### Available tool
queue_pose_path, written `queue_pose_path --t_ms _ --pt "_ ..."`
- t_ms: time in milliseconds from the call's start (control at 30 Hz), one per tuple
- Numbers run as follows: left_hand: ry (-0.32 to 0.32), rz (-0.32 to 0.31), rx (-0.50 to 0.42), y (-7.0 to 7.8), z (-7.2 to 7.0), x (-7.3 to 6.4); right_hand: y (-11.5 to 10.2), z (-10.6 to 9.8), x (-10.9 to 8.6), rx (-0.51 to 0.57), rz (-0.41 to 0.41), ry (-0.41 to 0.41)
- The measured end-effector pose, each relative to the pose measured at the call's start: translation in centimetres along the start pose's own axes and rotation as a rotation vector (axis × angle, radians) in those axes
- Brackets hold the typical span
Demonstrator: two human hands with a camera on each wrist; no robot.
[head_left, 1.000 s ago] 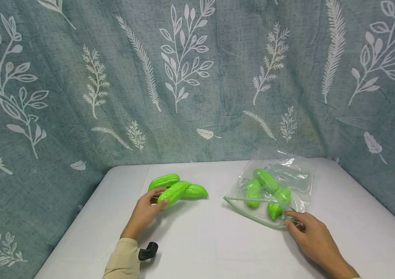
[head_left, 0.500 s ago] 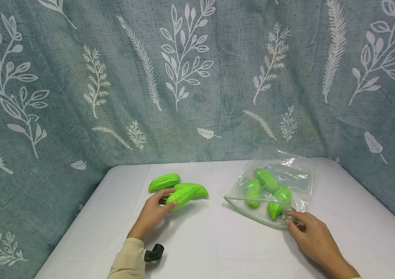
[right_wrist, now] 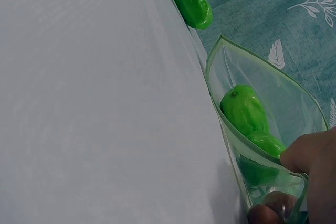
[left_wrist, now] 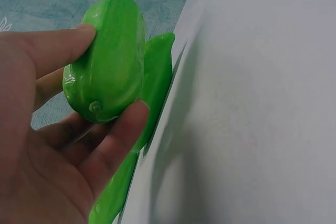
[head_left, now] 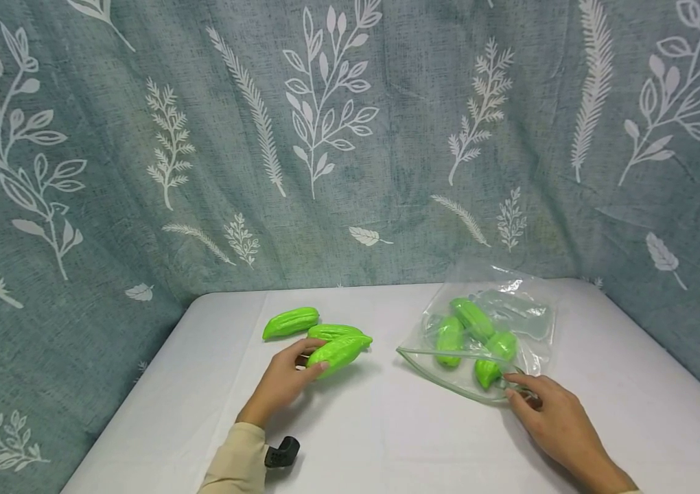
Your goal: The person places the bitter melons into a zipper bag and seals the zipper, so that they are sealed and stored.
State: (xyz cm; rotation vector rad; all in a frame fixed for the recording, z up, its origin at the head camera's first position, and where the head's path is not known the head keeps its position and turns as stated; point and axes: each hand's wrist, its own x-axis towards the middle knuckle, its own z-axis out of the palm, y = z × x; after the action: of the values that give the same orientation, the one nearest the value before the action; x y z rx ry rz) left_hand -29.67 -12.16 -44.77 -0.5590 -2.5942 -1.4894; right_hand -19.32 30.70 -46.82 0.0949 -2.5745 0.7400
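Note:
Between its thumb and fingers my left hand [head_left: 285, 381] holds a bright green, ridged bitter melon [head_left: 339, 353], its pointed end aimed right. In the left wrist view the held bitter melon [left_wrist: 107, 72] shows its rounded stem end to the palm. Partly behind it lies a second bitter melon [head_left: 331, 332], and a third bitter melon [head_left: 291, 322] lies farther left. On the right, my right hand [head_left: 556, 418] pinches the rim of a clear zip bag [head_left: 449, 390]. The bag's mouth gapes in the right wrist view, with several bitter melons [right_wrist: 244, 109] inside.
A white cloth covers the table [head_left: 381, 439]. Behind it hangs a blue-green curtain [head_left: 399, 171] with white leaf prints, which also runs along both sides. A black device [head_left: 282, 453] sticks out from the left sleeve [head_left: 235, 463].
My left hand has moved right with the bitter melon, away from the leftmost one and across the front of the second. The right hand and the bag stay in place.

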Motion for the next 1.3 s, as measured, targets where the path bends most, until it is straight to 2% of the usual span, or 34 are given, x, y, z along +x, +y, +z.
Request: queue_pose_path --t_ms 267,600,900,1300 --pt "-0.055 0.022 0.030 0.6 1.0 0.0 0.0 0.0 0.0 -0.003 -0.011 0.020" --pt "-0.102 0.083 0.035 1.0 2.4 0.0 0.0 0.0 0.0 0.001 0.002 0.010" --pt "-0.147 0.071 0.030 1.8 3.8 0.0 -0.1 0.0 0.0 0.010 0.015 -0.018" --pt "-0.192 0.111 0.052 2.7 5.8 -0.3 -0.1 0.1 0.1 -0.006 -0.027 0.036"
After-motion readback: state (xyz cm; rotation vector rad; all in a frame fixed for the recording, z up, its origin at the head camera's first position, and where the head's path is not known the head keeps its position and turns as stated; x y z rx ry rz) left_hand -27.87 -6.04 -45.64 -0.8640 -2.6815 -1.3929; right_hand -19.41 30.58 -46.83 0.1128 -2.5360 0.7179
